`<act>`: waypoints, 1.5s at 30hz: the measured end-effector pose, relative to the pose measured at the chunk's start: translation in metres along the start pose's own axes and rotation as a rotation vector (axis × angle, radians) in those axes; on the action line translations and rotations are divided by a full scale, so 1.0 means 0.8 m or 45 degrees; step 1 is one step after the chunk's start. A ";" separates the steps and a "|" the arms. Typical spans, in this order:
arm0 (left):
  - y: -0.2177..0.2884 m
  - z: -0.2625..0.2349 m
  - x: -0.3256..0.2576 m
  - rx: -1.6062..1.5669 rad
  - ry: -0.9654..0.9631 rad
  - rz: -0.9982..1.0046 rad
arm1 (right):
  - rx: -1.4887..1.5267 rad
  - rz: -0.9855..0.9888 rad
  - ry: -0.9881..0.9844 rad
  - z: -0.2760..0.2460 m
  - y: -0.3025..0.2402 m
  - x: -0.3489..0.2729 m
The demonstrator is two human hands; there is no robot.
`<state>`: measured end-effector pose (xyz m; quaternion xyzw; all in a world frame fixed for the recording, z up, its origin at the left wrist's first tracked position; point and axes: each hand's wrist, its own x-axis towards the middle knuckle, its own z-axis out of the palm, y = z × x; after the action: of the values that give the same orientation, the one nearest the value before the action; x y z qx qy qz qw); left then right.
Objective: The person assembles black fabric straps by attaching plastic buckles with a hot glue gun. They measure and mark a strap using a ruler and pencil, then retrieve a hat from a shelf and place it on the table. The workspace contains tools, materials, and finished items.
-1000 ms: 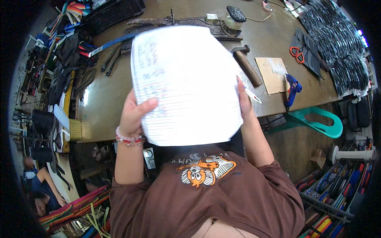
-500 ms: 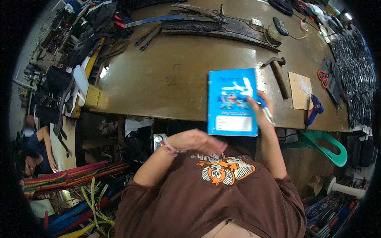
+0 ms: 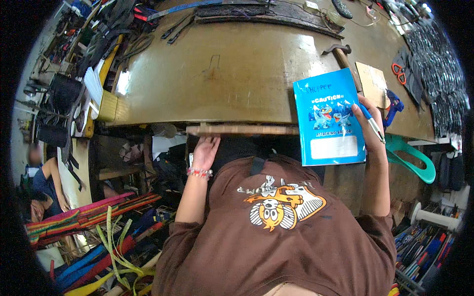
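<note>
Head view, only one; clock set on the picture's middle. Notebook (image 3: 328, 130), blue, closed, between 2 and 3, raised at the near edge of the counter (image 3: 242, 79), cover up, its blank label toward the wearer. Right hand (image 3: 369, 135) has it by the right-hand edge: grip clamped, thumb on the cover, other fingers largely out of sight. That thumb placement probably serves to hold the pages shut and leave most of the cover clear. Pen (image 3: 366, 112), blue and white, lies in the same hand, alongside the notebook's edge; carrying both this way seems to free the other hand. Left hand (image 3: 205, 152), toward 9, beaded bracelet (image 3: 199, 172) at the wrist, fingers up against the underside of a wooden board (image 3: 242, 130) below the counter's near edge, perhaps a drawer front. Whether that grip is hooked on the board or just touching, cannot tell. Hammer (image 3: 341, 58) between 1 and 2, head away, handle partly behind the notebook. Cardboard (image 3: 370, 79) near 2, glue gun (image 3: 392, 106) just beside it, perhaps set there to catch drips. Scissors (image 3: 398, 73), orange handles, about 2. Dark slab (image 3: 266, 16) at 12, far side. Green chair (image 3: 419, 165) at 3, off the counter's edge.
</note>
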<state>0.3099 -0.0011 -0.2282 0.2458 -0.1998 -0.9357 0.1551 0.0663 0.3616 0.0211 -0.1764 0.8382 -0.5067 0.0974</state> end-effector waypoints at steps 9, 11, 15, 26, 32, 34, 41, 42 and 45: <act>0.146 0.121 -0.140 1.618 -0.094 -0.890 | 0.163 0.175 -0.557 0.026 0.005 0.024; 0.151 0.180 -0.135 1.004 -0.838 -0.542 | 0.283 0.381 -0.693 0.052 -0.005 0.035; 0.053 0.242 -0.106 1.111 -0.242 0.010 | 0.431 0.302 -1.233 0.132 -0.037 0.047; 0.067 0.178 -0.077 1.653 -0.128 -0.077 | 0.350 -0.027 -0.666 0.092 -0.030 0.017; 0.037 0.219 -0.070 2.642 -0.012 0.483 | -0.193 -0.562 -0.625 0.099 -0.008 -0.031; 0.029 0.232 -0.098 2.886 -0.109 0.771 | -0.375 -0.698 -0.773 0.111 0.003 -0.048; 0.030 0.260 -0.101 3.087 -0.653 0.186 | -0.556 -0.756 -0.906 0.150 0.024 -0.061; 0.033 0.266 -0.096 3.180 -0.591 0.239 | -0.523 -0.747 -0.868 0.151 0.019 -0.058; 0.039 0.291 -0.094 3.011 -0.756 0.069 | -0.358 -0.379 -1.021 0.148 -0.011 -0.046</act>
<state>0.2568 0.0703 0.0015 0.0077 -0.9613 -0.1930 -0.1966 0.1425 0.2758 -0.0273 -0.4889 0.7605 -0.2880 0.3158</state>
